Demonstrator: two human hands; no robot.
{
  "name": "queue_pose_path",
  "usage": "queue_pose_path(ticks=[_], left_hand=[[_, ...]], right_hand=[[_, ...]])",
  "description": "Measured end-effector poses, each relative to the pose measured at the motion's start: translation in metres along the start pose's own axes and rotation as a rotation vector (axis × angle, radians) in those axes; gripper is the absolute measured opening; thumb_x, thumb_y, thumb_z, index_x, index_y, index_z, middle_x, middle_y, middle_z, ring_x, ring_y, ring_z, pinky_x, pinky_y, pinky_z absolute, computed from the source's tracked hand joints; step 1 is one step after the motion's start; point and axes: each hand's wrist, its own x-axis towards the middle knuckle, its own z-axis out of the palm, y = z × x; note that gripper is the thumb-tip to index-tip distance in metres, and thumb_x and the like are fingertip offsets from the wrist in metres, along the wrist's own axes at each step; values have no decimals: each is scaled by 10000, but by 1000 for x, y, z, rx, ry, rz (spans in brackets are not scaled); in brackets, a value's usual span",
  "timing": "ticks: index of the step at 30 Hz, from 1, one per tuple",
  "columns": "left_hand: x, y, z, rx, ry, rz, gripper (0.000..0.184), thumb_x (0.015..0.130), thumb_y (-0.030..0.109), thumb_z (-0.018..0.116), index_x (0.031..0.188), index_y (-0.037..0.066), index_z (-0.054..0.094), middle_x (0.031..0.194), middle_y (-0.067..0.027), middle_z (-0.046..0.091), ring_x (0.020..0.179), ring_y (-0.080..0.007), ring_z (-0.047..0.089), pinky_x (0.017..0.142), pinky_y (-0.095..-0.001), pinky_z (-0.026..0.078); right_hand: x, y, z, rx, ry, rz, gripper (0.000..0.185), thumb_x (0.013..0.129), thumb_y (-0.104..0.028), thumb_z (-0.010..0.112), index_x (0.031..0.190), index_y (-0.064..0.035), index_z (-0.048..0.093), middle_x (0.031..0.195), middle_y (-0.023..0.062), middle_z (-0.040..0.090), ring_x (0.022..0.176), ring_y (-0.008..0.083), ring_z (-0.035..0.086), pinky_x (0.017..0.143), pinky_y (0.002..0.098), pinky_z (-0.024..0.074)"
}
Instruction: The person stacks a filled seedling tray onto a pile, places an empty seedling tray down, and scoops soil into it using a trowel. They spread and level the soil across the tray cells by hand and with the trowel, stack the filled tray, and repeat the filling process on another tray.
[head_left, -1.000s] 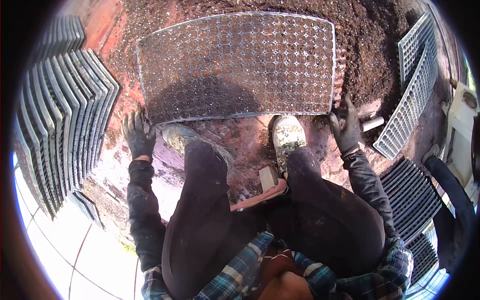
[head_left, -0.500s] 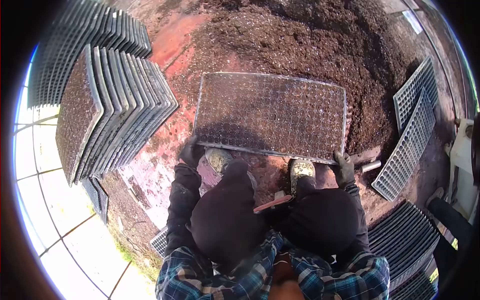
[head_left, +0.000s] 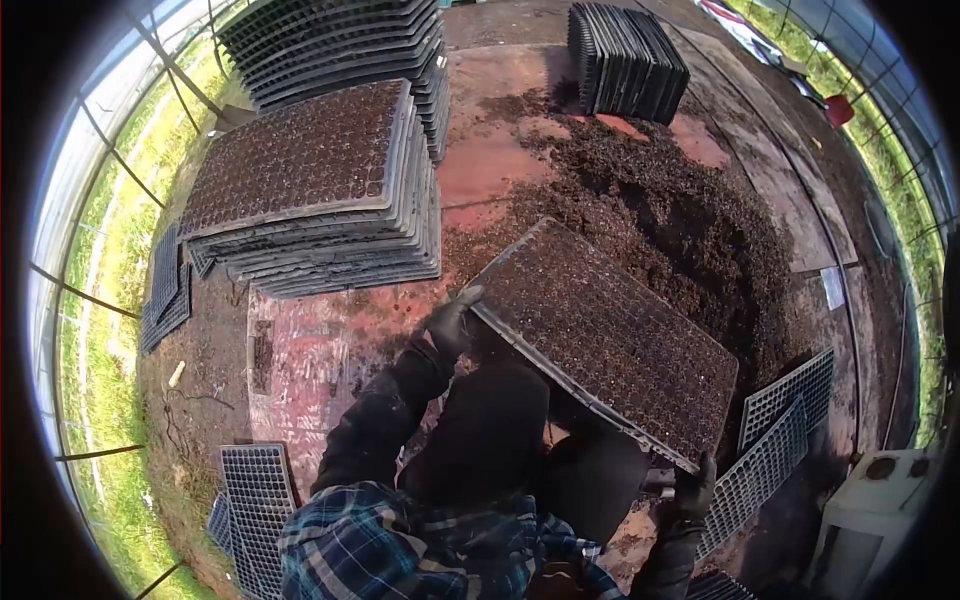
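Note:
Between my two gloved hands is a seedling tray (head_left: 610,335), its many cells filled with dark soil. My left hand (head_left: 452,322) grips the tray's left near corner, fingers closed on the rim. At the right near corner, my right hand (head_left: 694,487) is closed on the edge, partly in shadow. The tray slants, its left end farther from me, and is raised over my knees. Just left of it stands a tall stack of filled trays (head_left: 300,160), the top one full of soil.
Loose soil (head_left: 690,220) is heaped beyond the tray on the reddish floor sheet (head_left: 490,150). Empty trays (head_left: 775,440) lean at the right near a pale machine (head_left: 870,510). More empty trays (head_left: 258,510) lie at lower left, and another stack (head_left: 625,62) stands at the back.
The tray has come up off the floor and turned, its right end now nearer me. Both hands have stayed on its corners. My view has swung, showing more of the left stack and far floor.

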Motion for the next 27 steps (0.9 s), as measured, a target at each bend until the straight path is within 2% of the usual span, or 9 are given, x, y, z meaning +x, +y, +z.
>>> queue_pose_path(ticks=[2, 3, 7, 9, 14, 17, 19, 23, 27], left_hand=[[-4, 26, 15, -75, 22, 5, 195, 927, 190, 498, 1022, 29, 553, 851, -44, 570, 814, -150, 593, 741, -315, 511], [-4, 38, 13, -66, -28, 142, 209, 917, 196, 515, 1040, 30, 552, 849, -50, 581, 772, -162, 602, 719, -330, 524], [-45, 123, 19, -110, -145, 429, 253, 914, 185, 510, 1103, 17, 531, 809, -45, 572, 753, -169, 601, 741, -345, 528], [-61, 164, -8, -141, -127, 573, 267, 918, 185, 502, 1119, 10, 523, 807, -46, 572, 768, -168, 599, 757, -343, 524], [-113, 265, -75, -267, -26, 855, 129, 940, 186, 490, 945, 87, 572, 793, -12, 590, 761, -159, 584, 748, -337, 511], [-118, 325, -159, -211, -32, 990, 232, 929, 200, 495, 1056, 15, 554, 866, -70, 604, 813, -204, 603, 774, -370, 522], [-122, 370, -213, -254, 79, 1029, 184, 912, 192, 524, 982, 29, 573, 864, -73, 604, 804, -218, 600, 749, -384, 525], [-152, 429, -241, -209, 387, 1151, 171, 879, 213, 570, 921, 48, 588, 811, -54, 591, 782, -200, 592, 697, -357, 515], [-159, 475, -291, -62, 709, 1128, 243, 843, 243, 608, 962, 32, 617, 822, -57, 598, 778, -188, 584, 701, -334, 495]], right_hand=[[5, -26, 26, 5, -117, -91, 374, 924, -247, 500, 1250, -63, 488, 1249, 103, 522, 1115, 235, 517, 953, 422, 421], [4, -39, 61, -10, -92, -126, 231, 920, -212, 517, 1131, -124, 547, 1155, 31, 569, 1039, 195, 545, 895, 453, 441], [25, -57, 133, 66, -260, -171, 172, 903, -194, 542, 1049, -133, 609, 1045, 12, 631, 1016, 198, 560, 894, 447, 444], [42, -54, 185, 55, -369, -149, 175, 902, -195, 543, 1053, -133, 607, 1050, 9, 631, 1012, 192, 562, 893, 446, 444], [57, -12, 356, 86, -680, -38, 166, 913, -177, 531, 1038, -109, 615, 1031, 33, 649, 934, 199, 607, 882, 438, 463], [52, 24, 450, 13, -808, -27, 94, 906, -121, 541, 987, -100, 585, 950, 20, 640, 887, 171, 612, 846, 426, 492], [66, 51, 496, -30, -928, 50, 158, 924, -162, 519, 1032, -88, 606, 985, 24, 641, 935, 198, 606, 885, 437, 463], [63, 111, 585, 28, -1017, 159, 112, 918, -143, 531, 977, -64, 584, 938, 33, 623, 890, 186, 605, 842, 406, 502], [56, 158, 630, -26, -945, 171, 68, 895, -115, 567, 946, -77, 543, 864, 36, 594, 818, 176, 602, 792, 409, 521]])
